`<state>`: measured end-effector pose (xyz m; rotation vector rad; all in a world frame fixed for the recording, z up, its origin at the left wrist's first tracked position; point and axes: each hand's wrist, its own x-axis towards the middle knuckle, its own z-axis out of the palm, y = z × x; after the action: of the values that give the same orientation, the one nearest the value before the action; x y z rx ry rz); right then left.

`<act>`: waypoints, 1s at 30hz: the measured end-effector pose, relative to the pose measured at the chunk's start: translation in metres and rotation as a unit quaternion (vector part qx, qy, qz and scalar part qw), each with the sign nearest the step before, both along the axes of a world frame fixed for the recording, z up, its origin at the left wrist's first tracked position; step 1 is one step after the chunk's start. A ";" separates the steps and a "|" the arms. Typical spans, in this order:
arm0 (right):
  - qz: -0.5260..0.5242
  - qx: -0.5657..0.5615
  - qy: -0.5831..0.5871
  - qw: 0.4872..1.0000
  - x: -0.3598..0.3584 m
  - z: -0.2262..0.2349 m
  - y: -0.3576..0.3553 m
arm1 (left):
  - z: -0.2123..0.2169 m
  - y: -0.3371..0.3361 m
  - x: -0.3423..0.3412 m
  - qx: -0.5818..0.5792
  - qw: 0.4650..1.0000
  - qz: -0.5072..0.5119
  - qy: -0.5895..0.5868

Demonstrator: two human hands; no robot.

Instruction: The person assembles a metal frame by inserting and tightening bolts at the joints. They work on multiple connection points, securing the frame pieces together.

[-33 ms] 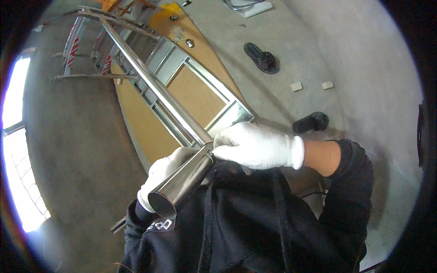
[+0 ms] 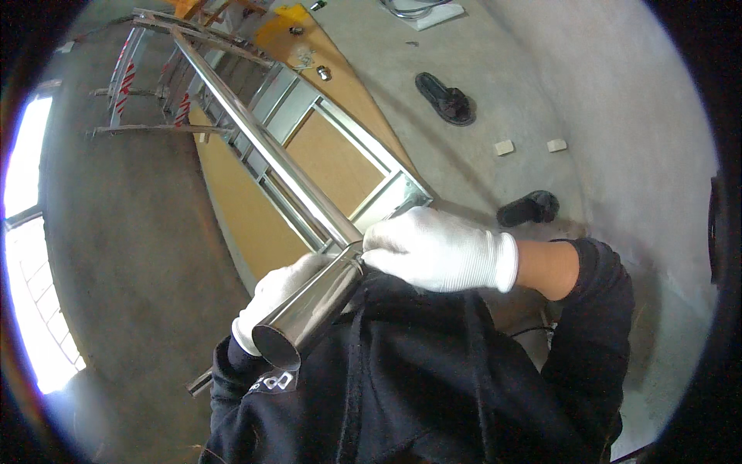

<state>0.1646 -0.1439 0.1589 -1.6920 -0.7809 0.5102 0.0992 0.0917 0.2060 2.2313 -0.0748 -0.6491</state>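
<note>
A long shiny metal pipe (image 2: pixel 267 147) slants from the upper left down to my hands. At its near end is a wider metal tube (image 2: pixel 305 313), its round open mouth facing me at the lower left. A thin ring-like edge (image 2: pixel 355 251) shows where the two meet. My left hand (image 2: pixel 282 290), in a white knitted glove, curls round the far side of the wide tube, its fingertips partly hidden. Also gloved in white, my right hand (image 2: pixel 421 247) is closed with its fingertips against that joint. Whatever sits between those fingers is hidden.
Beneath the pipe, a metal frame (image 2: pixel 371 151) lies on a brown board (image 2: pixel 328 155). Small metal fittings (image 2: pixel 323 73) rest farther up the board. A rack with red-striped posts (image 2: pixel 124 85) stands at the far left. Black slippers (image 2: pixel 444 99) and small pale blocks (image 2: pixel 504 147) are on the floor.
</note>
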 end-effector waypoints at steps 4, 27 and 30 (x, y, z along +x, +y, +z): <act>-0.024 -0.068 -0.086 0.994 -0.011 -0.005 0.001 | -0.005 0.012 -0.005 -0.253 0.908 0.236 0.237; -0.048 -0.027 -0.263 0.963 -0.012 -0.031 -0.008 | -0.005 -0.013 -0.011 0.080 0.994 0.071 -0.005; -0.042 -0.028 -0.306 0.951 -0.007 -0.034 -0.008 | -0.010 -0.014 -0.016 0.083 0.992 0.098 0.006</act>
<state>0.1579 -0.1520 0.1245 -1.9507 -1.1340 -0.0706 0.0832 0.0781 0.1959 2.3559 0.2090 -0.5790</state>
